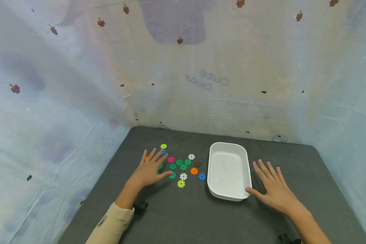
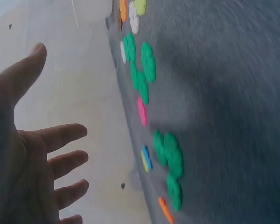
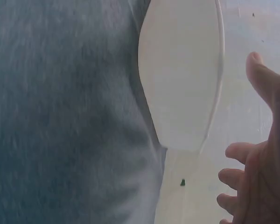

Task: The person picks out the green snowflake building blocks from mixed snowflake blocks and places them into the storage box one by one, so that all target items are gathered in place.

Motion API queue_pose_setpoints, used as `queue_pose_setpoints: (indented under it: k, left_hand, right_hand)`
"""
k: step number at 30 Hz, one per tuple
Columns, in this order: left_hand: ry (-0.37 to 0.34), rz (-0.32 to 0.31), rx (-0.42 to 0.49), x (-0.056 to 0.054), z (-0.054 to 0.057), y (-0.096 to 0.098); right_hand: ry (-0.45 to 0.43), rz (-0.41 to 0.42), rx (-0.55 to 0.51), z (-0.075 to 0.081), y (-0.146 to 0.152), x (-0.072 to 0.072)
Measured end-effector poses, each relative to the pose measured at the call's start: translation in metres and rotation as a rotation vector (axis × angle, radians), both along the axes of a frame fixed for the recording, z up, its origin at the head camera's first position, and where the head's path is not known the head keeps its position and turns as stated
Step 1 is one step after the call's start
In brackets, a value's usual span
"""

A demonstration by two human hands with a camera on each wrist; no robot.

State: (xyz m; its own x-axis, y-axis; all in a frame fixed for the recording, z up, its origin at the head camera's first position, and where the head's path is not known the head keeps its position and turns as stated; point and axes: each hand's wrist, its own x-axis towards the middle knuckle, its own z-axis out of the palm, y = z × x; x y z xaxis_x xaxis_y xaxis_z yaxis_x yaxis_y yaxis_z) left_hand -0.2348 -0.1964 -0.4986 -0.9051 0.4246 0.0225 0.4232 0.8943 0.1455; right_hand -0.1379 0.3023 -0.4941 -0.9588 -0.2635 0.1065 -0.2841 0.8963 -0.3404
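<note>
Several small notched plastic discs lie loosely scattered on the grey table, among them a pink disc (image 1: 171, 159), an orange disc (image 1: 194, 171), a blue disc (image 1: 202, 177) and a yellow-green disc (image 1: 181, 183). My left hand (image 1: 147, 171) is spread above the left side of this scatter and hides part of it. In the left wrist view, green discs (image 2: 173, 156) lie below the palm, apart from the fingers. A white rectangular tub (image 1: 228, 171) stands to the right of the discs. Beside its right wall my right hand (image 1: 274, 191) is spread, holding nothing; its thumb overlaps the rim.
The dark grey table (image 1: 183, 217) has rounded far corners. A pale patterned sheet (image 1: 207, 112) hangs behind it and along both sides. Dark straps (image 1: 141, 207) sit at the wrists.
</note>
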Motion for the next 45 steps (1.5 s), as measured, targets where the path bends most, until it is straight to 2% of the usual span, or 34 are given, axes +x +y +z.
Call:
queue_pose_setpoints:
  k: [8,15,22,27,36,45]
  left_hand:
    - [-0.013,-0.064,-0.025,-0.016,-0.006,0.023]
    - [-0.059,-0.111,0.032,-0.028,-0.01,0.041]
    - [-0.085,-0.142,0.057,-0.045,-0.015,0.062]
    - [-0.098,-0.087,0.038,-0.054,-0.022,0.076]
    - [-0.054,0.021,0.01,-0.062,-0.033,0.094]
    - [0.015,0.056,0.021,-0.063,-0.037,0.101]
  right_hand:
    - [0.011,0.042,-0.026,-0.007,-0.018,-0.001]
    - [0.059,0.062,-0.029,-0.015,-0.027,0.0]
    - [0.039,0.05,-0.039,-0.016,-0.034,-0.001]
    - [0.031,0.028,-0.038,-0.02,-0.04,-0.002]
    - [0.081,0.012,-0.021,-0.029,-0.047,-0.003]
    - [0.075,0.022,-0.018,-0.03,-0.046,-0.006]
